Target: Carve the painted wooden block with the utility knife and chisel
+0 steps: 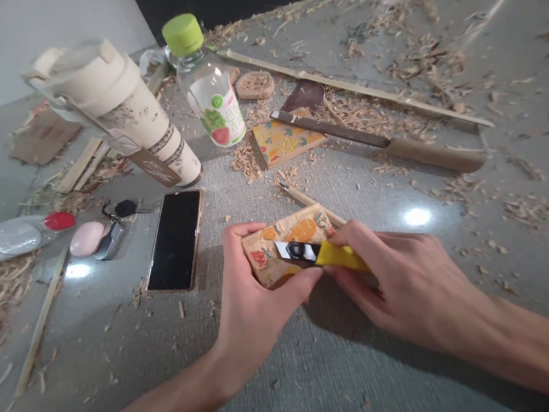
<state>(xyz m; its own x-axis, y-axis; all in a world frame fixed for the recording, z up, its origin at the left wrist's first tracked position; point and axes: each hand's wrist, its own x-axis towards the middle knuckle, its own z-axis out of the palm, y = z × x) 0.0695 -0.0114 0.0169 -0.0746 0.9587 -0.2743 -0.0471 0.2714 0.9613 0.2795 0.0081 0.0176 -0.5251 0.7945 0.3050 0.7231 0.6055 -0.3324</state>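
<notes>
My left hand (254,298) grips a small cardboard piece (287,234) printed with orange and red fruit, fingers round its left edge and thumb under its lower side. My right hand (398,278) is closed on a yellow utility knife (330,255). The knife's short blade lies across the front of the cardboard piece, pointing left. A thin wooden stick (307,199) lies on the grey surface just behind the cardboard.
A black phone (175,238) lies left of my hands. Behind stand a beige tumbler (120,111) and a green-capped bottle (207,86). A second printed card (285,140), a long brown-handled blade (380,144), a bamboo strip (360,91) and wood shavings cover the far surface.
</notes>
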